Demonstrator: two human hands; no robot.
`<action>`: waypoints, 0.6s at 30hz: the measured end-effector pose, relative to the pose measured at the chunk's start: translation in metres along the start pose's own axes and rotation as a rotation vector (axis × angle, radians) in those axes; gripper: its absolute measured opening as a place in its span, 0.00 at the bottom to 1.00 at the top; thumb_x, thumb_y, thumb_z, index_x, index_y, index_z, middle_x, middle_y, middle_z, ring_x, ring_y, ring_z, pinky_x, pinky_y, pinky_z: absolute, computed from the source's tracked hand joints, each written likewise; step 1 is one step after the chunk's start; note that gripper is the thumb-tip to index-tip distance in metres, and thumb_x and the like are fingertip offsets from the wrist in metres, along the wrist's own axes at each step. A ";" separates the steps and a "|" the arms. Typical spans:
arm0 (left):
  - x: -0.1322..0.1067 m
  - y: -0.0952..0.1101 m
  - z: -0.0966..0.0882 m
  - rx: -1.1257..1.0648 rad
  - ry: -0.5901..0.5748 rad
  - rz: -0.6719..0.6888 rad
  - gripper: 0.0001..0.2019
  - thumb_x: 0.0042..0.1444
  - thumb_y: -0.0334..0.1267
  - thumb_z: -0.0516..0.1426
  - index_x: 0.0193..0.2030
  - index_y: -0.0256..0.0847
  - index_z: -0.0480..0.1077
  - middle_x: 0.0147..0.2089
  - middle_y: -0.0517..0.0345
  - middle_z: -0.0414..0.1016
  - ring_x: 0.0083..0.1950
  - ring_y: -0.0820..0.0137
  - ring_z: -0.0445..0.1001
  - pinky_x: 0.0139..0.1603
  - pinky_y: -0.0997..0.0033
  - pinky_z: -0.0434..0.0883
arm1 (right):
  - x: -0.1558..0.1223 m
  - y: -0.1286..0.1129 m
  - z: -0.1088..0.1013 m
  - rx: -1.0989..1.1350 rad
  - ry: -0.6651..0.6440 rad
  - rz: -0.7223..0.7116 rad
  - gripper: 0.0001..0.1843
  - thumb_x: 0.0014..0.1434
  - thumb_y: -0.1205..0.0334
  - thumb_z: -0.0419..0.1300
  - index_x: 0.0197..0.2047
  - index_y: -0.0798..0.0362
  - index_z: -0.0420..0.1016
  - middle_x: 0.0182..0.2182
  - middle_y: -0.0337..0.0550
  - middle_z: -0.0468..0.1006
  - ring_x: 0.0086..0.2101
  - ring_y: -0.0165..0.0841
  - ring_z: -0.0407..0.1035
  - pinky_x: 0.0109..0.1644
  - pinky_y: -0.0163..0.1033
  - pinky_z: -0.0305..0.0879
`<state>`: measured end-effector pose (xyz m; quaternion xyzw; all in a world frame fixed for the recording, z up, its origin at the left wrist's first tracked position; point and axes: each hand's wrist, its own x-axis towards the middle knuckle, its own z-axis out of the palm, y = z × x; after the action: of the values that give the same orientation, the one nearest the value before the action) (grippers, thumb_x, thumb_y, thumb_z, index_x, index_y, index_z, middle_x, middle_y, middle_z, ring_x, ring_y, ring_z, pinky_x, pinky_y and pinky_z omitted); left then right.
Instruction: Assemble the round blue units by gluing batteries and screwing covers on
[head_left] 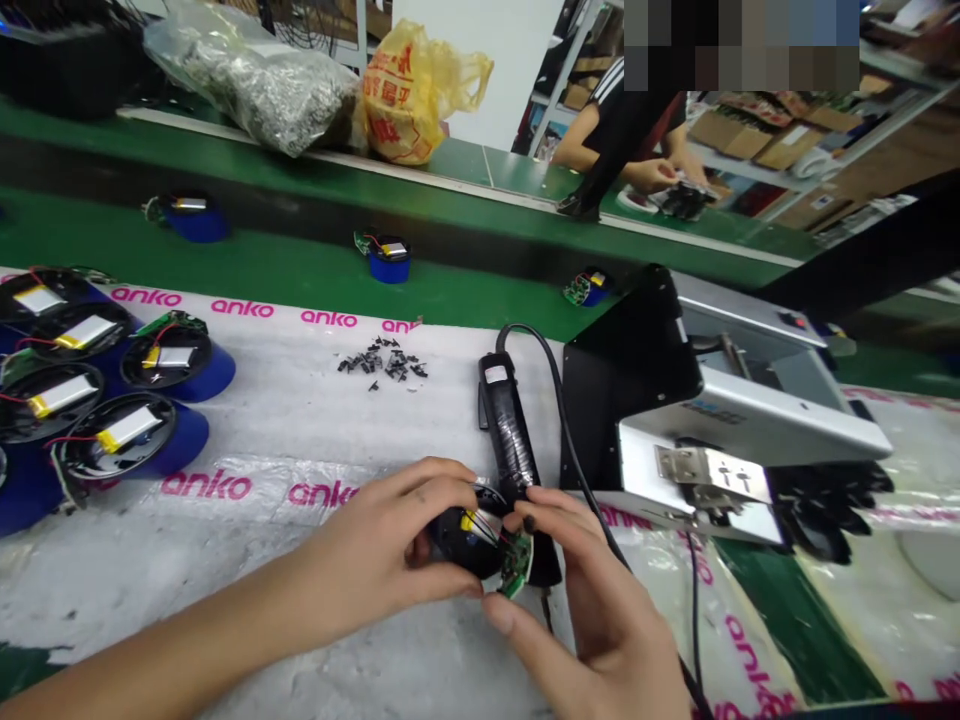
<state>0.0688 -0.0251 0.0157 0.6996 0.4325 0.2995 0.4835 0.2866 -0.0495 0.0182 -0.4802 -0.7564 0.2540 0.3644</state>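
Both hands' fingers gripping black round unit (466, 540), left hand (375, 550), right hand (592, 590), beside electric screwdriver (510, 430)

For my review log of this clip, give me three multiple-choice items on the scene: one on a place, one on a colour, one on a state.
1. Where does the pile of small black screws lie?
A. on the white sheet, beyond the hands
B. on the green belt
C. on top of the grey machine

2. What colour is the bag with red print at the far side?
A. blue
B. yellow
C. black

3. What is the state of the round black part?
A. lying alone on the sheet
B. held between both hands
C. sealed in a bag

Answers:
1 A, the screws sit on the sheet near the pink lettering.
2 B, it is clear yellow plastic.
3 B, the left hand grips it while the right hand fingers touch its green board edge.
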 end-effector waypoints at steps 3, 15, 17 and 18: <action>0.002 0.006 -0.003 -0.060 -0.045 -0.065 0.11 0.56 0.33 0.66 0.44 0.45 0.72 0.59 0.58 0.69 0.40 0.74 0.76 0.35 0.78 0.72 | -0.002 0.007 0.006 0.044 0.028 -0.030 0.23 0.62 0.59 0.65 0.59 0.46 0.68 0.55 0.49 0.73 0.60 0.42 0.65 0.60 0.48 0.72; 0.013 0.015 0.004 -0.141 0.030 -0.162 0.09 0.67 0.37 0.53 0.36 0.42 0.70 0.46 0.56 0.71 0.42 0.69 0.75 0.36 0.74 0.73 | 0.003 0.007 0.006 0.027 0.006 -0.073 0.25 0.62 0.59 0.64 0.61 0.47 0.67 0.53 0.47 0.74 0.58 0.41 0.65 0.60 0.46 0.71; 0.016 0.016 0.006 -0.144 0.071 -0.166 0.07 0.64 0.33 0.55 0.33 0.41 0.69 0.43 0.57 0.72 0.43 0.68 0.74 0.39 0.73 0.72 | 0.004 0.003 0.005 -0.021 -0.009 -0.089 0.25 0.63 0.60 0.63 0.62 0.48 0.67 0.54 0.46 0.73 0.58 0.39 0.64 0.62 0.44 0.70; 0.017 0.017 0.007 -0.209 0.089 -0.207 0.06 0.62 0.33 0.57 0.33 0.41 0.67 0.43 0.59 0.73 0.40 0.70 0.74 0.37 0.74 0.71 | 0.005 0.001 0.004 -0.048 -0.023 -0.102 0.24 0.63 0.61 0.61 0.62 0.48 0.67 0.54 0.46 0.73 0.58 0.38 0.64 0.62 0.42 0.69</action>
<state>0.0875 -0.0156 0.0290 0.5831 0.4897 0.3220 0.5626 0.2827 -0.0445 0.0164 -0.4467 -0.7898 0.2225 0.3567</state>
